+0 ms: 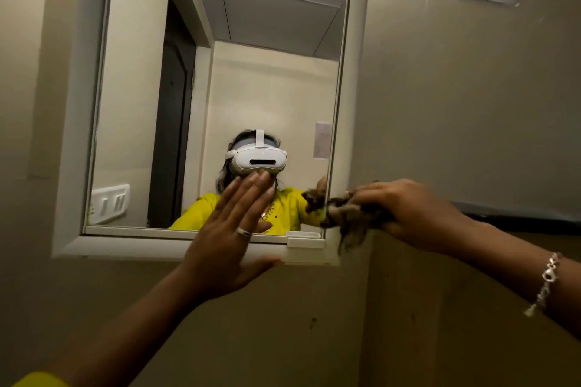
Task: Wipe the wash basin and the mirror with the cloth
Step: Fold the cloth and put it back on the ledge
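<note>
Mirror frame edge, right hand gripping cloth

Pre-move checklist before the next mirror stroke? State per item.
1. Cloth gripped by right hand: ok.
2. Cloth at mirror: ok, at its right edge, by the frame.
3. Left hand out of the stroke path: not ok, it is open in front of the lower glass.
4. Left hand touching the glass: cannot tell.
5. Glass free of smears: cannot tell.
6. Basin in view: not ok, out of frame.
</note>
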A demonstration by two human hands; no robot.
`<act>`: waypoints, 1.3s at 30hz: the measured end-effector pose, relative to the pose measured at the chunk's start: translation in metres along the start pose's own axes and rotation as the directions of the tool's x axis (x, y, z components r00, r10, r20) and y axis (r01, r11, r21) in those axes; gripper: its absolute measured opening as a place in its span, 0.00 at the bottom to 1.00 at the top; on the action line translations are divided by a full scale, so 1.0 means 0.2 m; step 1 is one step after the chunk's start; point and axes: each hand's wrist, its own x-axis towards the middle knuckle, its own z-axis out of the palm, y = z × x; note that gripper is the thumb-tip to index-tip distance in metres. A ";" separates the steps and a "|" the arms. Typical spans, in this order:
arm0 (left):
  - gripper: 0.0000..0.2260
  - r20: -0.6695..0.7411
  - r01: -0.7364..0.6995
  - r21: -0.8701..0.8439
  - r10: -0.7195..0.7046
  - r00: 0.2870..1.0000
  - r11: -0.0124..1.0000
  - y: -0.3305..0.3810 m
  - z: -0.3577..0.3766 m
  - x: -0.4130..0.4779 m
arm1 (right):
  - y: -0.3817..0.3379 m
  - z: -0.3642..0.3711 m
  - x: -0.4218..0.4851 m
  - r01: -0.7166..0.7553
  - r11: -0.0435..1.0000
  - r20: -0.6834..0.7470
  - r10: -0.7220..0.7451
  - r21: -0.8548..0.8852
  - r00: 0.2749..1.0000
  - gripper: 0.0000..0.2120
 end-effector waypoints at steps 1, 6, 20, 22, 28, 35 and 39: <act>0.35 0.028 -0.002 -0.061 0.004 1.000 0.998 0.05 0.01 0.04 | -0.03 -0.03 0.00 -0.134 0.969 0.062 0.123 0.208 0.990 0.13; 0.39 0.191 0.270 -0.622 -0.192 0.963 0.735 0.26 0.00 0.17 | -0.08 -0.07 -0.02 -0.396 0.468 0.269 0.316 0.790 0.910 0.09; 0.09 0.576 0.623 -0.781 -0.333 0.747 0.048 0.31 -0.14 0.39 | -0.05 -0.05 -0.05 -0.437 -0.185 0.474 0.294 0.880 0.830 0.20; 0.09 0.579 0.625 -0.780 -0.331 0.745 0.042 0.31 -0.15 0.42 | -0.04 -0.05 -0.04 -0.453 -0.088 0.456 0.316 0.887 0.832 0.24; 0.08 0.598 0.644 -0.763 -0.319 0.735 0.053 0.31 -0.16 0.48 | 0.01 -0.11 -0.06 -0.542 0.012 0.484 0.436 0.840 0.759 0.26; 0.07 0.577 0.627 -0.773 -0.310 0.756 0.090 0.32 -0.15 0.55 | 0.09 -0.28 -0.07 -0.571 0.123 0.446 0.500 0.812 0.742 0.19; 0.04 0.573 0.643 -0.724 -0.301 0.763 0.250 0.33 -0.15 0.67 | 0.17 -0.40 -0.04 -0.562 0.251 0.385 0.513 0.788 0.768 0.10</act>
